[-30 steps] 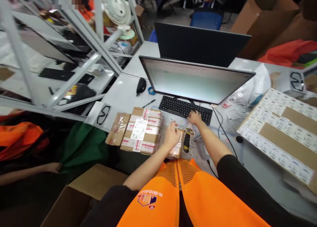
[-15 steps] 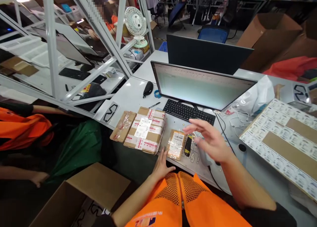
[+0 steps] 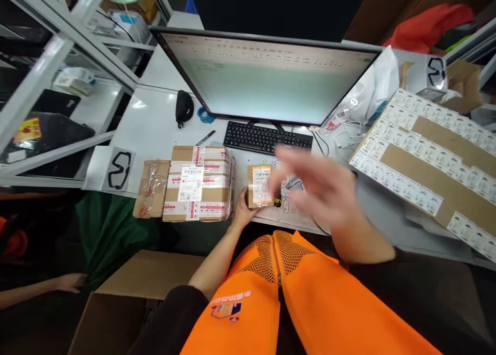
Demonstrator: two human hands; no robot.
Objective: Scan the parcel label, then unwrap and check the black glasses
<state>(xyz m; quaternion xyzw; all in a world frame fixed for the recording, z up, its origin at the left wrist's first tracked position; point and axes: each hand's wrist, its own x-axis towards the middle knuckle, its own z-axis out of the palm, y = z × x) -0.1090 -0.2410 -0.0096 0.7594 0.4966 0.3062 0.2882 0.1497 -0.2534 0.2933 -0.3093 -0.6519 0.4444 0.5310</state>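
While a wide monitor (image 3: 267, 78) glows above a black keyboard (image 3: 267, 137), a person in an orange mesh vest (image 3: 279, 303) stands at a pale grey surface (image 3: 151, 133) laid with parcels. The left hand (image 3: 242, 213) rests at the surface's near edge, touching the near left corner of a small parcel (image 3: 260, 185), a brown packet in clear film with a white label on top. Whether the fingers grip it cannot be told.

The small parcel lies flat between the keyboard and the near edge, just beside a larger taped box (image 3: 199, 183) that bears red-and-white tape and a shipping label. A flat brown packet (image 3: 152, 188) touches that box on its left side. The right hand (image 3: 318, 187), blurred, hovers above the surface to the right of the small parcel, fingers spread wide and holding nothing.

A pen (image 3: 205, 137) lies near the keyboard's left end, with a small black object (image 3: 184, 107) and a blue tape roll (image 3: 204, 116) behind it. At right, a cardboard sheet (image 3: 434, 164) carries rows of white labels. Below the surface stand an open carton (image 3: 132, 298) and green fabric (image 3: 112, 231), where another person's hand (image 3: 72, 281) reaches in.
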